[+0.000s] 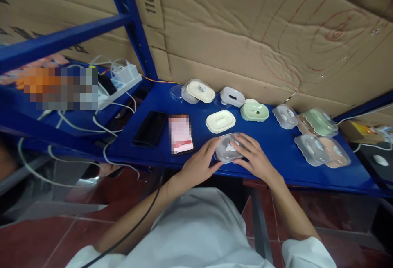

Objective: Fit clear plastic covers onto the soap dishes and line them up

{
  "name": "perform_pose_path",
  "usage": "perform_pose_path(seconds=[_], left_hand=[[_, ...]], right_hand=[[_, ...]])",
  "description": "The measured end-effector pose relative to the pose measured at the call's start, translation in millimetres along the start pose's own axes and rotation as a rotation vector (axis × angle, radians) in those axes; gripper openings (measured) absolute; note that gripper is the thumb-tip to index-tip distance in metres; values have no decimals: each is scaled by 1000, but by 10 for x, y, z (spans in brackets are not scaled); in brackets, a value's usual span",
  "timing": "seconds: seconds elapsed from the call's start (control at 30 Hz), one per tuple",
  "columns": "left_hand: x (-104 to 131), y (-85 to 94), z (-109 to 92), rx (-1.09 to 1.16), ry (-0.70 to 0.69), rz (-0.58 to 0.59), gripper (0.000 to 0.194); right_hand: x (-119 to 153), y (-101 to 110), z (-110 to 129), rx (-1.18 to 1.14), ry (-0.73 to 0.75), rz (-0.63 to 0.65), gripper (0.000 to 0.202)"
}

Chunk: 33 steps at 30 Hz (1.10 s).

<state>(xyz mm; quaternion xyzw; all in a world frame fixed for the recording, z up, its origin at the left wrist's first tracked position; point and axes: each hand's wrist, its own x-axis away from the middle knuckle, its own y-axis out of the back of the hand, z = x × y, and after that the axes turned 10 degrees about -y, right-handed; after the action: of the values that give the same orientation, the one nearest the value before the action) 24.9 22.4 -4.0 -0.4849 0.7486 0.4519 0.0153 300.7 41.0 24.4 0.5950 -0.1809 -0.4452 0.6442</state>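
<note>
A grey oval soap box (pixel 225 147) with a clear cover stands near the front edge of the blue table, between my hands. My left hand (pixel 202 159) curves round its left side, thumb low at the front. On the right, my right hand (pixel 254 157) grips the box with fingers spread over the cover's top and the thumb at the front. The fingers partly hide the box. Just behind it lies a loose cream oval piece (pixel 220 121). A green soap box (pixel 254 111) sits behind to the right.
A lit phone (pixel 181 135) and a black flat case (pixel 150 129) lie to the left. A cream box (pixel 201 92) and a grey box (pixel 232 97) stand at the back. Several covered boxes (pixel 313 149) are grouped at right. Blue shelf posts (pixel 132 22) and a power strip (pixel 123 84) stand left.
</note>
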Motion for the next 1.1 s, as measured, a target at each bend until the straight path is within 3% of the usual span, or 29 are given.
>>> perform_pose_path(seconds=[0.27,0.47,0.63,0.8,0.97,1.1], left_hand=[[-11,-17,-10,-18,24,14,99],[-30,-47,-11,-40,23,-17,89],[-23,-54,-26,-87,46,22,80],[-5,-68,1,-96,1,29,76],[-2,-73,20,-123,-16,51,71],[-2,-71,17,-126,-11,53,68]], right_hand=[[-40,42,27,-92,44,28,73],[-75,-32,-9,-56,-36,13,69],[1,-102,20,-44,-28,6,75],[124,-157,136,63,-98,-63,77],[236,-269,310,120,-192,-237,86],[274,-311,398,100,-248,-248,90]])
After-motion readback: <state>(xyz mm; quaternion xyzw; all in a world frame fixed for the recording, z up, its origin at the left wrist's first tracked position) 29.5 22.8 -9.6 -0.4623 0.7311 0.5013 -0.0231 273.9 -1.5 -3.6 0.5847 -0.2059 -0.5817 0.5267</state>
